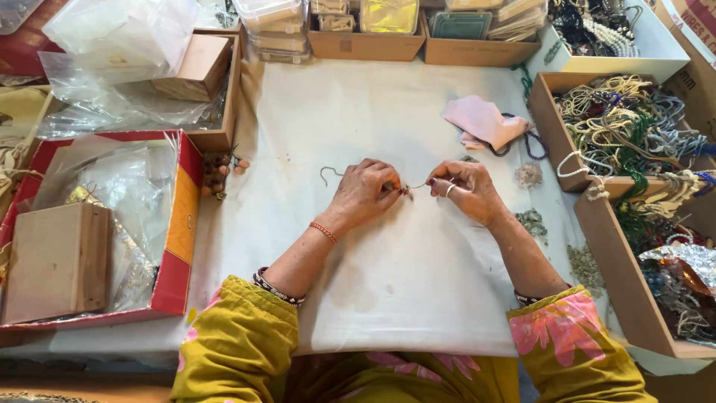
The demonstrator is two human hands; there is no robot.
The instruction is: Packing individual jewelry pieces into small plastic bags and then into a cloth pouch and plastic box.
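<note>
- The left hand [365, 190] pinches a thin cord [332, 173] between thumb and fingertips; the loose end of the cord curls away to the left and lies on the white cloth [418, 283].
- The right hand [464, 190] pinches the other part of the same cord, fingers closed round it; a short taut stretch runs between the two hands.
- A small dark bead [407, 192] sits on the cord just at the left fingertips; its exact kind is too small to tell.
- Both hands hover low over the middle of the cloth, which covers the tabletop.
- A folded pink cloth [483, 121] lies beyond the right hand, with a dark bead string [531, 143] partly under it.
- Small heaps of pale beads [529, 175] lie on the cloth just to the right of the right hand.
- A cluster of reddish-brown beads [221, 173] rests near the left edge of the cloth, well apart from the left hand.
- A red cardboard box [179, 224] at the left holds plastic bags and a plain wooden box [58, 261].
- Open cardboard trays [605, 246] along the right side are full of mixed bead strands.
</note>
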